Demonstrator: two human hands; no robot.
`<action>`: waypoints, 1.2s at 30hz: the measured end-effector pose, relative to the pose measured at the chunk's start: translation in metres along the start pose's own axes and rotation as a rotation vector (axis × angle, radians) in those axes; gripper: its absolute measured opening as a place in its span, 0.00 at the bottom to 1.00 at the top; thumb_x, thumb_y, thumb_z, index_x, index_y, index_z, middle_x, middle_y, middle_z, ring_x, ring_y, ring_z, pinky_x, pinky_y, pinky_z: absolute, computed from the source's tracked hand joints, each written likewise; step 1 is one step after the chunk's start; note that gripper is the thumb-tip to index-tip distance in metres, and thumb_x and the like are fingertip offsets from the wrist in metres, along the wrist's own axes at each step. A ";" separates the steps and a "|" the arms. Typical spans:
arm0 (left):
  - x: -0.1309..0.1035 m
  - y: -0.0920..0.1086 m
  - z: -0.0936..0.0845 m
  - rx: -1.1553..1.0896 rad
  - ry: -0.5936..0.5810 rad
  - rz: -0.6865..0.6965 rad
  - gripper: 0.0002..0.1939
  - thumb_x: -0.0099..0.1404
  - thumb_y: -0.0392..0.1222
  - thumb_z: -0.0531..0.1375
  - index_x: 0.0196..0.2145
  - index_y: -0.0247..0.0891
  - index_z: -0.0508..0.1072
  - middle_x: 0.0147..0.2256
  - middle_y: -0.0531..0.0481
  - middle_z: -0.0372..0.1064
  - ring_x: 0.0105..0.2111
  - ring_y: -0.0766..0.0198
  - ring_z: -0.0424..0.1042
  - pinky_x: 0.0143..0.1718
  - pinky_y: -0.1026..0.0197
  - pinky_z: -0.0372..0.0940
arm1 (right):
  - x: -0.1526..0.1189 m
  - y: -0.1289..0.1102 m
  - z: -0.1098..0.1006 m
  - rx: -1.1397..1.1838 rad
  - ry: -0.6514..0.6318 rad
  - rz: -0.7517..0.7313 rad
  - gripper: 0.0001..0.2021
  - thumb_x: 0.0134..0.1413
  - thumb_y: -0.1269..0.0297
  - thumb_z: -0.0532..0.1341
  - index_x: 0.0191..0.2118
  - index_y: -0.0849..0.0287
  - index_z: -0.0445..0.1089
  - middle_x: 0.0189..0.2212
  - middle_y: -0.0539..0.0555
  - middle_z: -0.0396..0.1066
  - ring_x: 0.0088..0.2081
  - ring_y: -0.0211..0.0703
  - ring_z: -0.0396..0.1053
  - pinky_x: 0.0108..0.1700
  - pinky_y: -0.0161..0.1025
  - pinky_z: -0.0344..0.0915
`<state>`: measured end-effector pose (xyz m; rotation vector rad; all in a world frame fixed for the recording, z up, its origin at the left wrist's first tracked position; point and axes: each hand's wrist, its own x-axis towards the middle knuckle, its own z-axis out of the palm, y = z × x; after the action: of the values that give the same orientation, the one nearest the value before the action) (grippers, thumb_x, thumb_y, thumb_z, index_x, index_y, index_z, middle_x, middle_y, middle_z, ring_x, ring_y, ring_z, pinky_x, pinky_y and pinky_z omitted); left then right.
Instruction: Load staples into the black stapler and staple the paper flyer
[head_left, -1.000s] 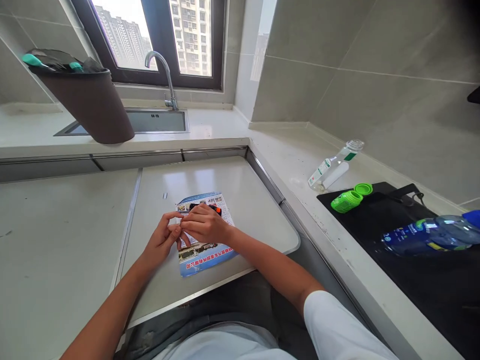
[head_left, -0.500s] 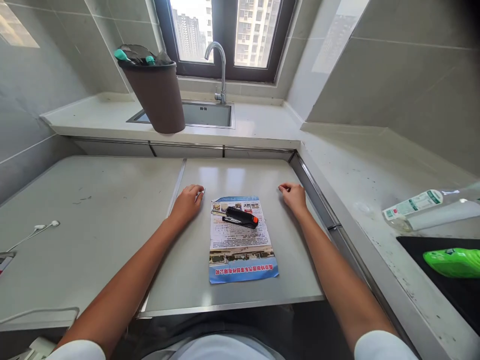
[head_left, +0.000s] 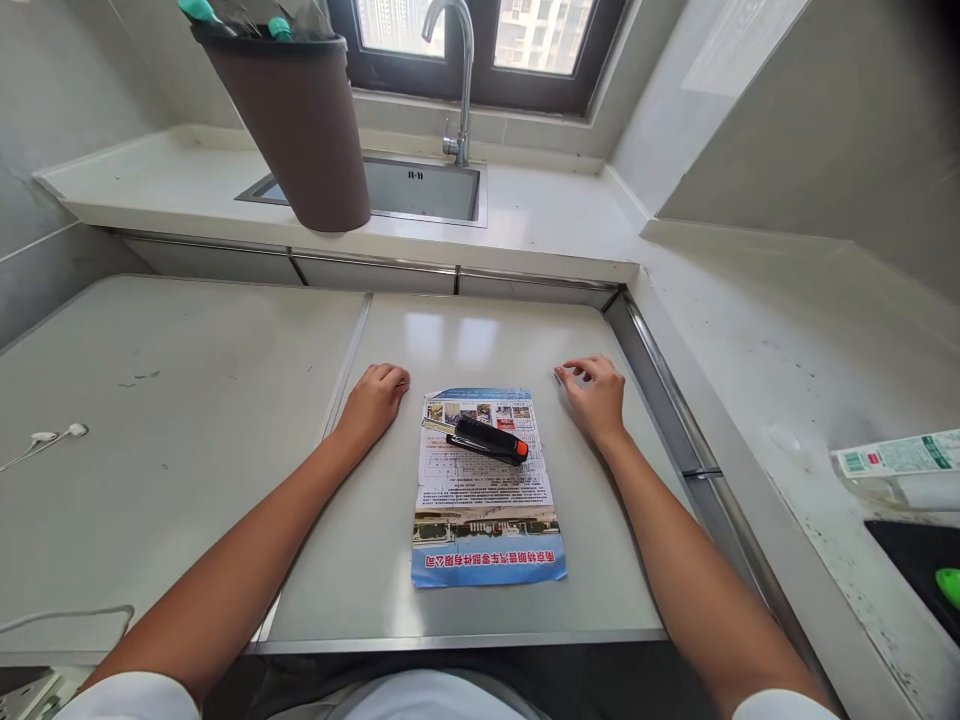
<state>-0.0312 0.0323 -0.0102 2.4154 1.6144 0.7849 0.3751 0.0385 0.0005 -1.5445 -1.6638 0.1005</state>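
A black stapler (head_left: 489,438) with an orange-red end lies on a printed leaflet (head_left: 487,530) with blue bands, and its metal part juts out to the left. Left of the leaflet, my left hand (head_left: 376,400) rests on the table with fingers curled in; what they hold, if anything, is hidden. On the leaflet's other side is my right hand (head_left: 598,393), thumb and fingers bent toward each other. A tiny greyish thing shows at its thumb tip, too small to name. Neither hand touches the stapler or the leaflet.
The pale table (head_left: 465,345) meets a white counter with a sink (head_left: 435,195) and tap (head_left: 465,90). A brown bin (head_left: 304,130) stands at the counter's front edge. White earphones (head_left: 56,437) lie left; a clear bottle (head_left: 900,465) lies on the right counter.
The view has tilted down and shifted slightly. My right hand's fingers have loosened and lifted a little. My left fingers have curled further in. The stapler and leaflet stay put.
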 end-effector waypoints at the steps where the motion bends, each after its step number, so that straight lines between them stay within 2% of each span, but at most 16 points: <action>1: 0.000 0.002 0.001 0.008 0.006 -0.008 0.11 0.74 0.35 0.55 0.47 0.38 0.76 0.44 0.39 0.75 0.45 0.47 0.69 0.48 0.48 0.65 | -0.004 -0.011 -0.002 0.062 -0.027 -0.073 0.15 0.64 0.51 0.64 0.37 0.58 0.81 0.32 0.56 0.75 0.36 0.48 0.71 0.43 0.46 0.69; 3: -0.001 0.002 0.005 0.030 0.011 -0.011 0.14 0.73 0.33 0.54 0.50 0.38 0.75 0.45 0.38 0.73 0.46 0.47 0.68 0.48 0.48 0.65 | -0.013 -0.034 -0.004 0.256 -0.246 -0.251 0.16 0.68 0.49 0.63 0.41 0.56 0.80 0.37 0.56 0.77 0.40 0.48 0.73 0.46 0.47 0.71; 5: -0.002 0.000 0.009 0.042 0.009 -0.005 0.16 0.73 0.32 0.53 0.52 0.37 0.75 0.45 0.37 0.71 0.47 0.46 0.68 0.49 0.47 0.66 | -0.025 -0.054 -0.001 0.384 -0.502 -0.445 0.19 0.66 0.44 0.64 0.49 0.55 0.78 0.42 0.58 0.78 0.44 0.51 0.73 0.48 0.49 0.72; 7: -0.002 -0.003 0.011 0.030 0.001 -0.005 0.15 0.73 0.33 0.52 0.50 0.36 0.75 0.44 0.37 0.69 0.46 0.47 0.68 0.49 0.47 0.67 | -0.035 -0.067 0.004 0.367 -0.690 -0.574 0.24 0.63 0.44 0.67 0.56 0.55 0.74 0.45 0.61 0.77 0.47 0.53 0.73 0.50 0.51 0.73; 8: -0.001 -0.004 0.011 0.019 -0.004 -0.005 0.13 0.73 0.33 0.52 0.48 0.36 0.75 0.43 0.37 0.68 0.45 0.47 0.68 0.49 0.47 0.67 | -0.040 -0.071 0.008 0.327 -0.736 -0.606 0.25 0.62 0.47 0.68 0.58 0.55 0.73 0.46 0.61 0.77 0.47 0.54 0.73 0.50 0.52 0.73; 10: -0.001 -0.004 0.009 0.005 -0.013 0.002 0.12 0.73 0.33 0.51 0.45 0.36 0.75 0.43 0.37 0.67 0.44 0.48 0.68 0.48 0.48 0.67 | -0.047 -0.073 0.014 0.258 -0.743 -0.617 0.23 0.64 0.53 0.66 0.60 0.56 0.70 0.46 0.62 0.77 0.47 0.55 0.73 0.50 0.53 0.73; 13: -0.002 0.005 0.004 -0.015 -0.022 0.035 0.14 0.72 0.29 0.49 0.47 0.36 0.72 0.44 0.38 0.69 0.44 0.49 0.69 0.47 0.49 0.67 | -0.053 -0.071 0.019 0.246 -0.666 -0.588 0.20 0.65 0.59 0.64 0.60 0.55 0.68 0.46 0.61 0.76 0.48 0.55 0.74 0.51 0.54 0.74; 15: -0.003 0.014 0.001 -0.078 -0.020 0.075 0.15 0.72 0.27 0.48 0.48 0.37 0.70 0.42 0.41 0.70 0.43 0.52 0.69 0.46 0.52 0.66 | -0.055 -0.069 0.020 0.250 -0.629 -0.581 0.20 0.65 0.59 0.64 0.60 0.54 0.68 0.47 0.61 0.76 0.49 0.55 0.75 0.51 0.53 0.75; 17: -0.004 0.023 0.000 -0.149 0.014 0.111 0.12 0.75 0.29 0.48 0.48 0.37 0.69 0.43 0.41 0.70 0.45 0.53 0.70 0.48 0.53 0.66 | -0.055 -0.068 0.019 0.254 -0.620 -0.576 0.20 0.65 0.59 0.65 0.60 0.53 0.68 0.47 0.60 0.76 0.49 0.55 0.75 0.51 0.52 0.75; 20: -0.004 0.029 -0.001 -0.232 -0.009 0.186 0.12 0.78 0.34 0.47 0.49 0.37 0.69 0.44 0.40 0.70 0.46 0.54 0.69 0.49 0.53 0.67 | -0.054 -0.066 0.018 0.258 -0.632 -0.562 0.20 0.64 0.59 0.66 0.60 0.52 0.68 0.47 0.60 0.75 0.48 0.54 0.76 0.50 0.51 0.76; 26: -0.006 0.030 -0.003 -0.331 -0.078 0.248 0.16 0.79 0.37 0.47 0.55 0.37 0.72 0.45 0.39 0.70 0.45 0.54 0.70 0.48 0.52 0.69 | -0.054 -0.065 0.021 0.264 -0.634 -0.557 0.21 0.64 0.58 0.66 0.60 0.51 0.68 0.46 0.60 0.75 0.45 0.54 0.76 0.46 0.51 0.77; 33: -0.008 0.028 -0.002 -0.424 -0.019 0.337 0.15 0.79 0.42 0.55 0.56 0.43 0.78 0.45 0.42 0.75 0.42 0.60 0.75 0.44 0.56 0.72 | -0.053 -0.067 0.024 0.240 -0.624 -0.546 0.19 0.63 0.57 0.65 0.58 0.51 0.69 0.46 0.59 0.75 0.46 0.53 0.76 0.47 0.50 0.77; 36: -0.008 0.028 -0.002 -0.442 0.010 0.367 0.12 0.76 0.43 0.61 0.52 0.43 0.81 0.43 0.45 0.79 0.42 0.61 0.78 0.46 0.57 0.73 | -0.053 -0.066 0.025 0.231 -0.613 -0.550 0.19 0.64 0.57 0.65 0.58 0.52 0.69 0.45 0.58 0.75 0.46 0.52 0.75 0.47 0.48 0.76</action>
<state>-0.0112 0.0130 -0.0007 2.3895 0.8780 1.0744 0.3022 -0.0109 -0.0052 -0.8768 -2.4023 0.4906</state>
